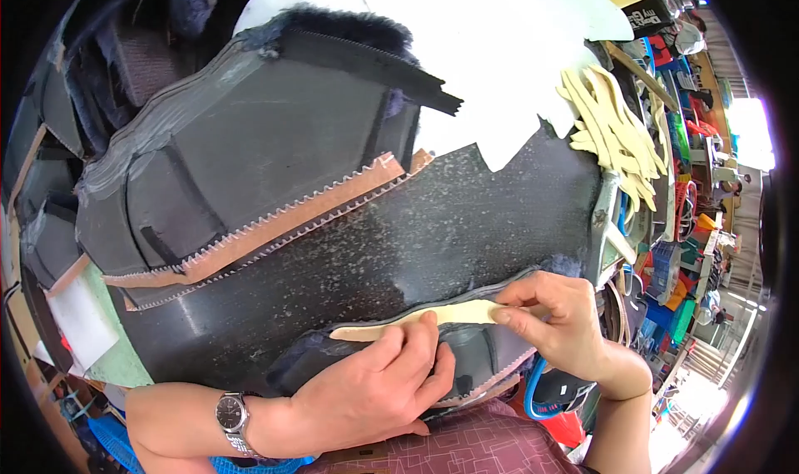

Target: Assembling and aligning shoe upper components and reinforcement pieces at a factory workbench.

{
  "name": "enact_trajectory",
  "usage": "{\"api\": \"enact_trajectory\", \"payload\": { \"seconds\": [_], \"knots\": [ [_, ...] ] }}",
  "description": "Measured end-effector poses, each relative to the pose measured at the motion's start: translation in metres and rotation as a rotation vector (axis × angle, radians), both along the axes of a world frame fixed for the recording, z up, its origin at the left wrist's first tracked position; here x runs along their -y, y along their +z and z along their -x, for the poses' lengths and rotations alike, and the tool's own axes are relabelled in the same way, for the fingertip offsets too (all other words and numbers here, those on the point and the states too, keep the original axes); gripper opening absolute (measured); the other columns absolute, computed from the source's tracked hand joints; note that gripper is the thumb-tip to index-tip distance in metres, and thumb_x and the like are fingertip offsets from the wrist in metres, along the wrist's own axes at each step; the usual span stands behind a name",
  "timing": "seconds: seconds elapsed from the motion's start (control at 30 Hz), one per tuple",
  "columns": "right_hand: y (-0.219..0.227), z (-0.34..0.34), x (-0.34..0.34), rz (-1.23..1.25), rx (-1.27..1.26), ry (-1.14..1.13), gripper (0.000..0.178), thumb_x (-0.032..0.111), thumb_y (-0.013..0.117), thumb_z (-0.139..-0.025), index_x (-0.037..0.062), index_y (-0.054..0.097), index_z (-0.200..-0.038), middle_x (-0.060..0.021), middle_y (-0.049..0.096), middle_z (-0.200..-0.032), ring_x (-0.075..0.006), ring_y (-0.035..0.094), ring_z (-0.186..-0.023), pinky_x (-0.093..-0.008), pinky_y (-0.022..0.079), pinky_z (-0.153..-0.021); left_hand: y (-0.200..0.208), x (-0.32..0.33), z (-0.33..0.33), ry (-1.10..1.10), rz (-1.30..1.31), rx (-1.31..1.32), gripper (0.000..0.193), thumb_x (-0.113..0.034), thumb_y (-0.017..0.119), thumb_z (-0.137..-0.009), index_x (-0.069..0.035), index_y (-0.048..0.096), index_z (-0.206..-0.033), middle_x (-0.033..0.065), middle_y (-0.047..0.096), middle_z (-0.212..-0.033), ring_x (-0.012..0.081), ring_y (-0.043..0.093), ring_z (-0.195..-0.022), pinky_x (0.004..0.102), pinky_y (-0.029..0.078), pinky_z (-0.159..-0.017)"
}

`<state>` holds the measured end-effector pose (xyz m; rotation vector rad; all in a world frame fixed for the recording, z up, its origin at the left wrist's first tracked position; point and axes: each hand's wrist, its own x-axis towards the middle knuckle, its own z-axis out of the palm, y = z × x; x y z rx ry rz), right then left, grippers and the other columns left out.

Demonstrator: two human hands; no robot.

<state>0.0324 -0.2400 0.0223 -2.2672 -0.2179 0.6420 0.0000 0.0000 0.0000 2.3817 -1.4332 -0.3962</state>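
A narrow cream strip, foam-like in look, (470,312) lies along the upper edge of a dark boot upper (470,351) at the near edge of the table. My right hand (556,320) pinches the strip's right end between thumb and fingers. Further left, my left hand (384,378) has bent fingers closed on the strip, fingertips pressing it against the upper. That hand covers much of the upper's middle. Dark fuzzy lining shows at both ends of the upper, and a zigzag-stitched tan edge runs along its lower right.
Stacked dark uppers (258,149) with tan, zigzag-stitched edges lie at the upper left. White sheet material (491,49) covers the far side. Several loose cream strips (612,133) hang at the table's right corner. The black tabletop (366,258) is speckled. Beyond, at right, are cluttered workbenches and people.
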Motion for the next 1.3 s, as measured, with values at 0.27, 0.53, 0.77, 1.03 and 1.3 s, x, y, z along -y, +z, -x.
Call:
{"api": "enact_trajectory", "payload": {
  "seconds": [0.27, 0.53, 0.77, 1.03, 1.3],
  "knots": [
    [-0.013, -0.002, 0.007, 0.01, 0.159, 0.008, 0.008, 0.003, 0.069, -0.078, 0.0023, 0.065, -0.084, -0.008, 0.062, -0.072, -0.0177, 0.063, -0.059, -0.0284, 0.048, -0.051, -0.006, 0.014, -0.011, -0.022, 0.175, 0.042, 0.078, -0.061, 0.064, -0.065, -0.004, 0.052, -0.118, 0.0209, 0.053, -0.125, 0.0271, 0.054, -0.084, 0.0338, 0.047, -0.083],
    [-0.006, 0.007, 0.036, -0.18, -0.062, -0.279, 0.008, 0.0, 0.068, -0.081, -0.0003, 0.065, -0.088, -0.0058, 0.066, -0.083, -0.0108, 0.064, -0.075, -0.0237, 0.052, -0.063, -0.004, 0.045, -0.014, -0.05, 0.055, 0.105, 0.079, -0.06, 0.065, -0.063, 0.0, 0.052, -0.113, 0.0234, 0.056, -0.114, 0.0285, 0.054, -0.086, 0.0326, 0.046, -0.075],
    [-0.019, 0.006, 0.027, -0.009, 0.083, -0.313, 0.007, 0.001, 0.068, -0.081, 0.002, 0.064, -0.086, -0.0065, 0.062, -0.078, -0.012, 0.062, -0.064, -0.0251, 0.05, -0.057, -0.009, 0.056, -0.015, -0.045, 0.067, 0.184, 0.08, -0.061, 0.065, -0.065, 0.001, 0.052, -0.115, 0.0241, 0.054, -0.118, 0.0305, 0.054, -0.088, 0.0338, 0.047, -0.084],
    [-0.016, 0.005, 0.035, 0.37, 0.627, 0.258, 0.017, 0.011, 0.068, -0.076, 0.0079, 0.064, -0.092, -0.0064, 0.053, -0.084, -0.0228, 0.059, -0.064, -0.033, 0.048, -0.05, -0.007, 0.067, -0.014, -0.051, -0.017, 0.213, 0.083, -0.061, 0.064, -0.067, -0.002, 0.051, -0.124, 0.0238, 0.048, -0.13, 0.0274, 0.051, -0.09, 0.0324, 0.043, -0.08],
    [0.005, -0.085, 0.065, 0.263, 0.413, 0.335, 0.028, 0.032, 0.068, -0.08, 0.0099, 0.07, -0.096, -0.0113, 0.061, -0.082, -0.0278, 0.063, -0.075, -0.0367, 0.051, -0.066, 0.018, 0.039, -0.069, 0.148, 0.378, 0.002, 0.032, -0.031, 0.071, -0.071, -0.005, 0.059, -0.086, 0.0102, 0.061, -0.089, 0.0242, 0.057, -0.073, 0.0329, 0.049, -0.064]
  ]
}}
